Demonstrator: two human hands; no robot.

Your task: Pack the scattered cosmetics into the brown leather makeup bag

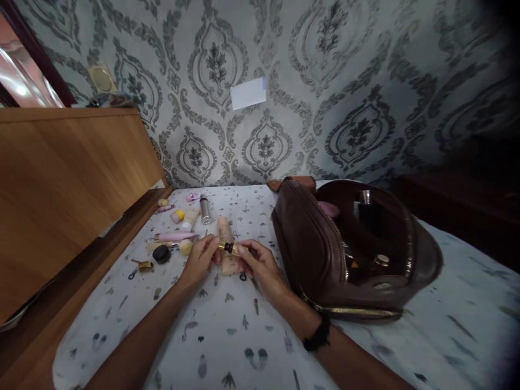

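- Step in hand: the left hand and right hand hold a slim gold-and-dark cylinder horizontally, left of the brown bag.
- State of hands: each pinches one end of the cylinder between thumb and fingers. Whether its parts are joined or separated cannot be determined.
- Handling requirement (judgement): any shift of grip calls for one hand to support the cylinder while the other moves.
- Adjacent item: a beige tube lies just beyond the hands, left of the bag.
- Farther left of the bag: a silver cylinder, a pink stick and a round black container rest on the printed cloth.
- Bag condition: open at the top; a silver-capped item is visible inside.
- Obstruction (judgement): the bag's side wall limits sideways travel of the right hand; the beige tube limits low forward travel.
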